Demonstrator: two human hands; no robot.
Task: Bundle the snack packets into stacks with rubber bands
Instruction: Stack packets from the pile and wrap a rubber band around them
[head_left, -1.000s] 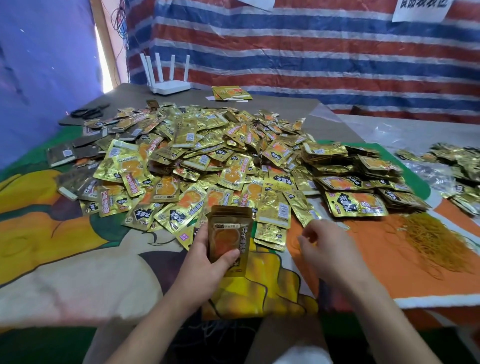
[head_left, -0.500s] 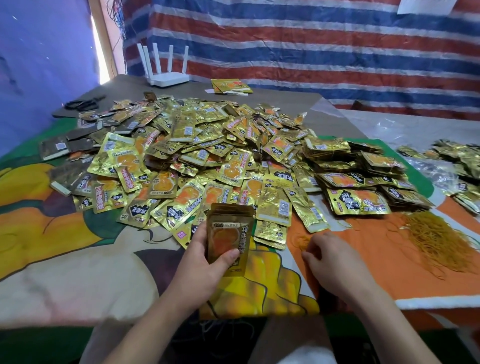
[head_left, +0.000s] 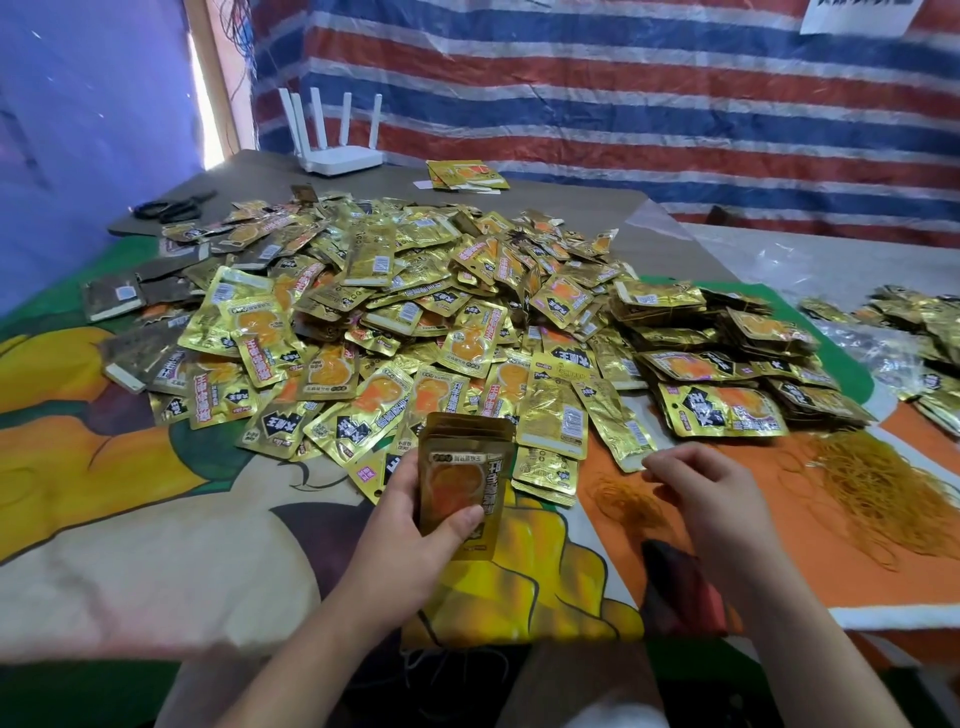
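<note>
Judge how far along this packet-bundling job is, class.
Done: bundled stacks lie right of the heap. In hand: the left hand grips a packet stack; the right hand hovers over a small clump of rubber bands. Left: the big loose pile.

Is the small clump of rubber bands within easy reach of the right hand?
Probably yes: the right hand hovers just beside the small clump of rubber bands on the cloth, with nothing between them.
</note>
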